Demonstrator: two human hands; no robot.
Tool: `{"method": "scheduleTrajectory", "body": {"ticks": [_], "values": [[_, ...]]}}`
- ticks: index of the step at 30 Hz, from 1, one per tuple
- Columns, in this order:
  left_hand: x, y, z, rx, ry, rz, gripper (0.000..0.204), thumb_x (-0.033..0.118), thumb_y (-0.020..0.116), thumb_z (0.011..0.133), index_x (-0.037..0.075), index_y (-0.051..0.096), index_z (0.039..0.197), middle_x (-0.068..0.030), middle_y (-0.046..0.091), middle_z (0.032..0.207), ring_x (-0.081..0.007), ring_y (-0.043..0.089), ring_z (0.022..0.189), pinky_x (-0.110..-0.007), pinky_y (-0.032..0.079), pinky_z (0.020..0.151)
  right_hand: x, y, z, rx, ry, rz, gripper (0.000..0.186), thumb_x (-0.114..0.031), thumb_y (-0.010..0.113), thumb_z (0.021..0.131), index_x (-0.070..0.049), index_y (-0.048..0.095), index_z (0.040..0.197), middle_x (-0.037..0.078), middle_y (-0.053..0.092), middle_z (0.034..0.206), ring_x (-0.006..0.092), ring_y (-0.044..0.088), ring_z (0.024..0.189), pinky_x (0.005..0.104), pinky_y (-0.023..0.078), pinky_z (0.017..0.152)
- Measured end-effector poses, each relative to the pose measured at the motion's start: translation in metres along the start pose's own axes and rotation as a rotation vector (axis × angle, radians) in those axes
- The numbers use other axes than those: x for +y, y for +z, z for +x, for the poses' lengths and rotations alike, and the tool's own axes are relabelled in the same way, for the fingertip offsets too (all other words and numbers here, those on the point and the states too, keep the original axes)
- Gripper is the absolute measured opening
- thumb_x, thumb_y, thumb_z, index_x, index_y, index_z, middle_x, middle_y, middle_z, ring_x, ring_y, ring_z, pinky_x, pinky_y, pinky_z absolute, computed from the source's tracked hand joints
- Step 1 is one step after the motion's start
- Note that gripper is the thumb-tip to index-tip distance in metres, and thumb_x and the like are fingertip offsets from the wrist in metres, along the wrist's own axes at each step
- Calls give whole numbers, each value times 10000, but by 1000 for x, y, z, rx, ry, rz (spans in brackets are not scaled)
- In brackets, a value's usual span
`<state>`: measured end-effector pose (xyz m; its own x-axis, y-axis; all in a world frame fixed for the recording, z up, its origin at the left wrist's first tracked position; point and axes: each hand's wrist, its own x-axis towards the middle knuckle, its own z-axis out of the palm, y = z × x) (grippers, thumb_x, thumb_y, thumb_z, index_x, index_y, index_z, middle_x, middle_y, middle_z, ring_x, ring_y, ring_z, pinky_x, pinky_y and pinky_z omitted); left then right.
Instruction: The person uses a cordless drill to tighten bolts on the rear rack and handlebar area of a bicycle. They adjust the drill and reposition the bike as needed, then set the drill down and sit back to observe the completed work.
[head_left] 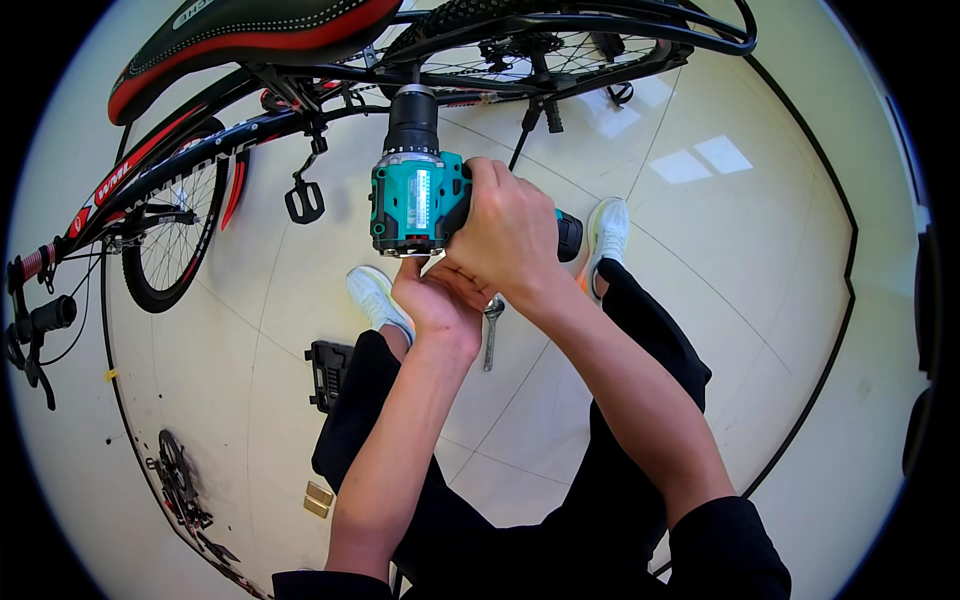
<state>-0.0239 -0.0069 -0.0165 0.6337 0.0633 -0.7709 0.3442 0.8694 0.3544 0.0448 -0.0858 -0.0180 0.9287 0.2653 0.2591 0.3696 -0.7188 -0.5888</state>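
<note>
A teal and black cordless drill (420, 200) points away from me, its chuck up against the bicycle's black rear rack (460, 80). My right hand (508, 225) is closed around the drill's handle, and the black battery end sticks out to the right of it. Palm up, my left hand (442, 300) steadies the drill from below and behind, with its thumb at the back of the motor housing. Its other fingers are partly hidden beneath the right hand. The tip of the drill and whatever it meets at the rack cannot be made out.
A bicycle with a black and red saddle (250, 45) spans the top; its pedal (304, 202) hangs left of the drill. On the tiled floor lie an adjustable wrench (491, 335), a black tool case (328, 372), a small gold box (318, 499) and loose bike parts (178, 485).
</note>
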Motion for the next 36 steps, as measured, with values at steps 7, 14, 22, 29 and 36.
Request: {"method": "scheduleTrajectory", "body": {"ticks": [7, 14, 22, 29, 36], "values": [[-1, -2, 3, -21, 25, 8, 609, 445, 189, 930, 43, 570, 1183, -91, 660, 1086, -182, 617, 941, -307, 482, 763, 1, -1, 2, 39, -34, -4, 328, -27, 640, 550, -5, 550, 865, 146, 611, 770, 310, 640, 677, 368, 508, 628], [2, 0, 4, 30, -6, -2, 595, 421, 202, 935, 31, 560, 1208, -106, 638, 1173, -191, 607, 1035, -314, 483, 818, 3, 2, 6, -64, -17, -30, 387, -40, 652, 544, 2, 588, 923, 152, 642, 816, 342, 646, 668, 392, 521, 605], [10, 10, 2, 44, -55, 9, 665, 499, 190, 968, -6, 562, 1189, -148, 646, 1135, -251, 623, 1024, -373, 484, 901, 5, 5, 16, -169, 34, -21, 378, -49, 648, 551, -3, 602, 924, 163, 654, 810, 369, 648, 660, 413, 533, 593], [18, 12, 7, 67, -61, -31, 649, 468, 198, 942, -6, 556, 1202, -138, 626, 1172, -245, 605, 1035, -365, 474, 892, 3, 13, 26, -184, -1, -9, 390, -47, 648, 546, -1, 600, 931, 163, 657, 816, 363, 653, 679, 414, 535, 602], [19, 13, 8, 110, -31, -94, 655, 473, 185, 965, -5, 585, 1168, -153, 671, 1102, -259, 636, 1042, -402, 480, 943, 0, 18, 28, -167, -56, -32, 394, -43, 640, 540, -2, 589, 929, 162, 648, 799, 361, 649, 682, 418, 532, 606]]}}
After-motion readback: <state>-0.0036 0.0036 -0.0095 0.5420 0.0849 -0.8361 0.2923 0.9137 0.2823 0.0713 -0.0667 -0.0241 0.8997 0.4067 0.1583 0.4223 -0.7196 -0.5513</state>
